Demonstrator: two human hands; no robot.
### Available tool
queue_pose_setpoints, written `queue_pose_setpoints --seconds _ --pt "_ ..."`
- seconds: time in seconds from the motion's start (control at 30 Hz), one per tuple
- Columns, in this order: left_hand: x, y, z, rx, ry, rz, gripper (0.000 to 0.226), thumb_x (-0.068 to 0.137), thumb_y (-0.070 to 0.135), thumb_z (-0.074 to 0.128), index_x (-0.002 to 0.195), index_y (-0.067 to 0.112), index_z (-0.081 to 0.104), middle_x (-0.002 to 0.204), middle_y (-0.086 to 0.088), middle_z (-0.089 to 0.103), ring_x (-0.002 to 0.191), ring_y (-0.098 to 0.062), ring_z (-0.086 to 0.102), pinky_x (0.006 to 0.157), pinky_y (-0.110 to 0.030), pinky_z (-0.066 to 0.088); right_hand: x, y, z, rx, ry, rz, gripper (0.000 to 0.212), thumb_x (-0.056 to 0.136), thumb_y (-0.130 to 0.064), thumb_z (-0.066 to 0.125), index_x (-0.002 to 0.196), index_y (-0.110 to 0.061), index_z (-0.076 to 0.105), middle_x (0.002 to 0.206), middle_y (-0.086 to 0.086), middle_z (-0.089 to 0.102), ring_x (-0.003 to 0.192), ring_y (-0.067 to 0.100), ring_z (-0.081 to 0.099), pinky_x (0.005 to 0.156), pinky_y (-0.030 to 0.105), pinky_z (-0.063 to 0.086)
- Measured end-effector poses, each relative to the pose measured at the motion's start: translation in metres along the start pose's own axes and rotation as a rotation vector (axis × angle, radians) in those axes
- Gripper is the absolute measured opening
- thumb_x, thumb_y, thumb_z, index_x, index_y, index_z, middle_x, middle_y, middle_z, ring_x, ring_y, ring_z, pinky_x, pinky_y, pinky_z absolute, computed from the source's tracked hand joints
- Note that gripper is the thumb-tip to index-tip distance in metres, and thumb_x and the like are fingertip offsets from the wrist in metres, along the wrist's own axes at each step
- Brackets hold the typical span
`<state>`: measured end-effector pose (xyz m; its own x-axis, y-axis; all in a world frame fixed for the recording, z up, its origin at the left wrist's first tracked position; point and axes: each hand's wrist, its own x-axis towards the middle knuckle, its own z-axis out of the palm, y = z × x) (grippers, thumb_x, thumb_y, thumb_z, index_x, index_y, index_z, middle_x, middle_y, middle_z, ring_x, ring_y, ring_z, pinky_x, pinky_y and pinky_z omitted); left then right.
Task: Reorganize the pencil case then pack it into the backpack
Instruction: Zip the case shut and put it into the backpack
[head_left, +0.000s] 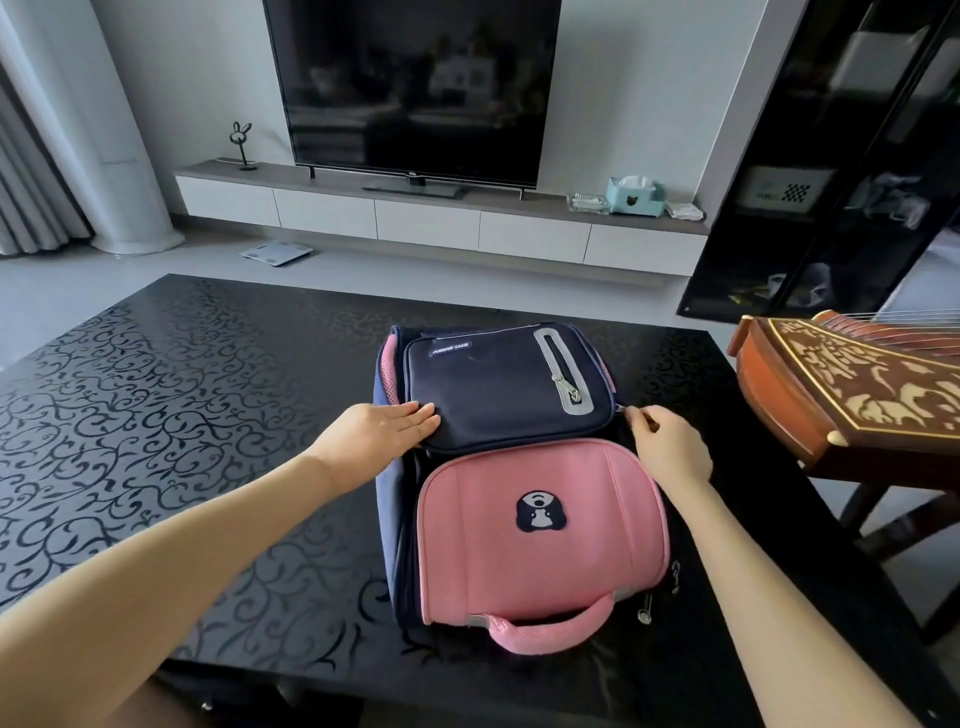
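A navy and pink backpack (519, 467) lies flat on the black patterned table (182, 389), its pink handle toward me. My left hand (384, 431) rests flat, fingers straight, on the left near corner of the navy front pocket (498, 389). My right hand (665, 441) pinches a small zipper pull (622, 409) at the right edge of that navy pocket. The pink flap (540, 525) with a dog emblem lies closed below it. No pencil case is in view.
A wooden zither (852, 384) stands on a stand just right of the table. Beyond the table are a low TV cabinet (436, 213) with a television, a tissue box (636, 196), and a scale (276, 253) on the floor. A dark shelf unit (852, 156) stands at right.
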<state>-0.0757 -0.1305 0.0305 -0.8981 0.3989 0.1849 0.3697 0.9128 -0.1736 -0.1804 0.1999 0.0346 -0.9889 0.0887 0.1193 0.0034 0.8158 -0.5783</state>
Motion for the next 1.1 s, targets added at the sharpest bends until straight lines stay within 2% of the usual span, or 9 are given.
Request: queue_pose_setpoints --seconds 0.17,0.27,0.33,0.43,0.53,0.63,0.7,0.8,1.1 --pt "0.016 0.015 -0.025 0.075 0.152 0.006 0.060 0.051 -0.023 0.066 0.107 -0.001 0.065 0.103 -0.015 0.072 0.082 -0.028 0.071 0.057 -0.036 0.059 -0.081 0.017 -0.022 0.016 0.126 -0.072 0.061 0.090 -0.059 0.027 0.133 -0.020 0.047 0.131 0.006 0.057 0.118 0.027 0.053 0.089 0.041 0.045" --pt "0.047 0.032 -0.047 0.144 -0.054 -0.137 0.043 0.073 -0.012 0.047 0.112 0.007 0.053 0.081 -0.009 0.063 0.076 -0.030 0.058 0.074 -0.044 0.052 -0.118 0.006 -0.033 -0.011 0.106 -0.200 0.076 0.080 -0.070 0.022 0.129 -0.021 0.053 0.128 -0.002 0.060 0.118 0.020 0.054 0.088 0.034 0.044" --pt "0.074 0.047 -0.058 0.202 -0.067 -0.165 0.034 0.074 -0.011 0.044 0.102 0.007 0.052 0.062 -0.003 0.047 0.066 -0.028 0.048 0.064 -0.042 0.045 -0.128 -0.005 -0.034 -0.062 0.028 -0.236 0.085 0.074 -0.077 0.019 0.128 -0.022 0.054 0.126 -0.004 0.062 0.116 0.017 0.056 0.088 0.030 0.042" --pt "0.115 0.078 -0.069 0.174 -0.047 -0.152 0.016 0.076 -0.008 0.046 0.073 0.007 0.048 0.077 -0.011 0.063 0.075 -0.032 0.058 0.054 -0.033 0.031 -0.125 -0.014 -0.031 -0.274 0.011 -0.229 0.087 0.071 -0.083 0.030 0.125 -0.018 0.052 0.112 0.001 0.066 0.108 0.021 0.060 0.097 0.044 0.037" --pt "0.145 0.101 -0.079 0.163 0.061 -0.150 0.039 0.083 0.002 0.052 0.053 0.013 0.031 0.075 -0.013 0.068 0.060 -0.029 0.048 0.047 -0.029 0.027 -0.114 -0.007 -0.032 -0.510 0.091 -0.220 0.089 0.062 -0.067 0.069 0.122 -0.004 0.051 0.105 0.012 0.064 0.090 0.026 0.064 0.070 0.036 0.050" --pt "0.159 0.120 -0.082 0.116 0.132 -0.156 0.025 0.086 0.007 0.053 0.062 0.011 0.048 0.071 -0.014 0.066 0.057 -0.028 0.042 0.046 -0.030 0.025 -0.100 0.006 -0.044 -0.562 0.259 -0.236 0.059 0.048 -0.042 0.090 0.082 -0.003 0.063 0.060 0.008 0.062 0.055 0.023 0.062 0.051 0.036 0.052" --pt "0.164 0.129 -0.081 0.109 0.145 -0.181 0.020 0.090 0.009 0.050 0.071 0.013 0.052 0.066 -0.008 0.061 0.061 -0.028 0.047 0.053 -0.032 0.030 -0.084 0.011 -0.055 -0.556 0.284 -0.227 0.045 0.056 -0.036 0.088 0.075 -0.005 0.060 0.050 0.006 0.059 0.058 0.025 0.064 0.062 0.043 0.054" --pt "0.174 0.131 -0.079 0.055 0.202 -0.248 0.022 0.097 0.018 0.041 0.086 0.010 0.057 0.077 -0.008 0.065 0.070 -0.031 0.056 0.057 -0.034 0.031 -0.055 0.016 -0.072 -0.536 0.396 -0.338 0.045 0.042 -0.021 0.095 0.060 -0.008 0.056 0.035 0.005 0.049 0.048 0.030 0.062 0.043 0.039 0.051" --pt "0.232 0.144 -0.084 -0.128 0.329 -0.353 0.029 0.099 0.022 0.039 0.089 0.004 0.059 0.083 -0.013 0.068 0.073 -0.031 0.058 0.055 -0.034 0.028 0.046 0.028 -0.121 -0.664 0.575 -0.541 0.033 0.043 0.020 0.066 0.060 -0.003 0.052 0.044 0.010 0.052 0.040 0.029 0.053 0.038 0.028 0.040"
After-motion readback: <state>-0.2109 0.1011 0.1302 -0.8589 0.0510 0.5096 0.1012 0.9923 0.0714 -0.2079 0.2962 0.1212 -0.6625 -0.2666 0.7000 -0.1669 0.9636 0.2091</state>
